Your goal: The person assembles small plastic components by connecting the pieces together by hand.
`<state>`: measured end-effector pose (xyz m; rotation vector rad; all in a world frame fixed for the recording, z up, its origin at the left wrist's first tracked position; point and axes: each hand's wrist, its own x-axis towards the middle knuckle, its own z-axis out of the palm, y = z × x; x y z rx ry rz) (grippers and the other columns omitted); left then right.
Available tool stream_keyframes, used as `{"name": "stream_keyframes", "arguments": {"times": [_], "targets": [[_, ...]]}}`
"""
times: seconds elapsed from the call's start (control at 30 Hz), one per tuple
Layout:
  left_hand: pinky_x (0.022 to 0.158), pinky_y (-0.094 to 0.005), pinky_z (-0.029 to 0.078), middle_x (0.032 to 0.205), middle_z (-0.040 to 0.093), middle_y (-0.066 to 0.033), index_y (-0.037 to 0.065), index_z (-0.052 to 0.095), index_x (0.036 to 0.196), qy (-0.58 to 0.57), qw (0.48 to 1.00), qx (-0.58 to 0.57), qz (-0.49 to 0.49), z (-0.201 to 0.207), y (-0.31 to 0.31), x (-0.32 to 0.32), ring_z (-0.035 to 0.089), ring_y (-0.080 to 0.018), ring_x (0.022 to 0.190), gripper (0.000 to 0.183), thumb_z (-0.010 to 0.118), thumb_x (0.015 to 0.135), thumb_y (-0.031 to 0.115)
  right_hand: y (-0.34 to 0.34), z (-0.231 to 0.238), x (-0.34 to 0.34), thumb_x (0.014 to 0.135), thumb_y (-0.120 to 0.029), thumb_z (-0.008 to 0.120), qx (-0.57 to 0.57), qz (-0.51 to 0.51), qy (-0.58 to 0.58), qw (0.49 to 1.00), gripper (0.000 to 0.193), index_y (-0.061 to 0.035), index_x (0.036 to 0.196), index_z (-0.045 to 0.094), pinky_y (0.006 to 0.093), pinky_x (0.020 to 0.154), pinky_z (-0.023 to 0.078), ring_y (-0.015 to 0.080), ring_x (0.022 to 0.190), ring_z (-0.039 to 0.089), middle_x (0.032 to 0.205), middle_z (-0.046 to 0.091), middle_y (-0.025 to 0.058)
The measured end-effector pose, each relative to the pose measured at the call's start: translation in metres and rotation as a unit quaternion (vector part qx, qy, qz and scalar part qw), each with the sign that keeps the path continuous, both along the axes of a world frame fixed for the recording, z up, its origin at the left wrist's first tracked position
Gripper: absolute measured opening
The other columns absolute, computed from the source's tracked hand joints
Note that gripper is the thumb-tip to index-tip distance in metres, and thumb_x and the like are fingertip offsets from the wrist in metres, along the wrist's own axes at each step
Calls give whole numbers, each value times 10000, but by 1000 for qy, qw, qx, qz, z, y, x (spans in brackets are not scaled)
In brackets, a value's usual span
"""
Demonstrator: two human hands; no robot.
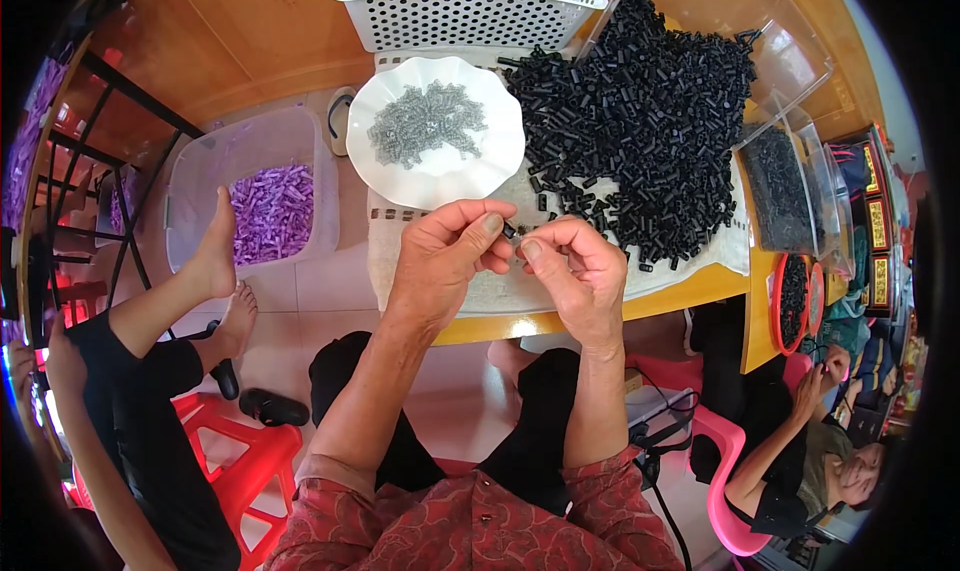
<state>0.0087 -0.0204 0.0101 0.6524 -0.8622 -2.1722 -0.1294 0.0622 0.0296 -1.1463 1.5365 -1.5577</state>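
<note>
Just below the white scalloped plate (495, 176), toward the wearer, both bare hands meet over the table's near edge (660, 293). Between thumb and fingertips, the left hand (478, 239) pinches a small black cylinder (509, 230), off the plate's lower right rim. Beside it, slightly farther right of the plate, the right hand (555, 263) has its thumb drawn in against curled fingers; a tiny wiry bit (522, 231) shows at those tips, and I cannot tell whether they grip it.

On the plate lies a loose heap of small silvery coil-like pieces (428, 123). To the plate's right spreads a big mound of black cylinders (640, 121), and a white perforated basket (480, 21) stands beyond the plate, with more black pieces in it. Under the plate is a pale cloth (400, 256). Left of the plate, lower down on the floor, sits a translucent plastic bin (195, 186) with purple pieces (272, 214) inside. Well to the plate's lower left is a red plastic stool (245, 471).
</note>
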Motion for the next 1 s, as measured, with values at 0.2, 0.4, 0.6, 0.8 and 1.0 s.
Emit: {"name": "stream_keyframes", "arguments": {"times": [0.2,0.4,0.6,0.8,1.0], "targets": [[660,-231,531,829,656,-54,-17,654,1091,-15,1000,-16,-3,0,1,-2,617,-101,720,191,578,939,68,0,3,-2,845,-53,682,5,0,85,996,79,8,836,632,234,626,459,93,670,567,767,651,47],[671,-236,540,845,659,-59,-21,657,1091,-19,999,-43,-3,0,2,-1,623,-108,727,191,575,927,31,-1,4,-3,831,-60,702,-3,3,101,995,97,3,825,629,226,610,448,84,657,556,746,643,36],[713,-251,541,942,657,-82,-19,637,1126,53,998,2,-26,-2,1,-1,630,-118,781,210,557,937,25,3,2,-4,845,-54,706,21,-3,-25,999,94,5,850,634,198,604,434,52,664,544,764,643,11],[745,-259,526,1028,635,-116,-25,606,1167,144,981,115,-56,-8,-2,0,616,-142,861,237,547,952,55,2,4,-5,875,-55,683,7,-14,-72,997,90,12,905,632,180,637,446,54,711,568,818,647,9],[772,-266,540,1002,647,-92,-25,609,1156,156,977,138,-49,-5,-4,1,633,-142,864,232,566,943,54,4,-1,-26,888,-58,667,-2,-136,-21,990,78,10,914,638,173,637,443,44,689,552,812,643,9]]}}
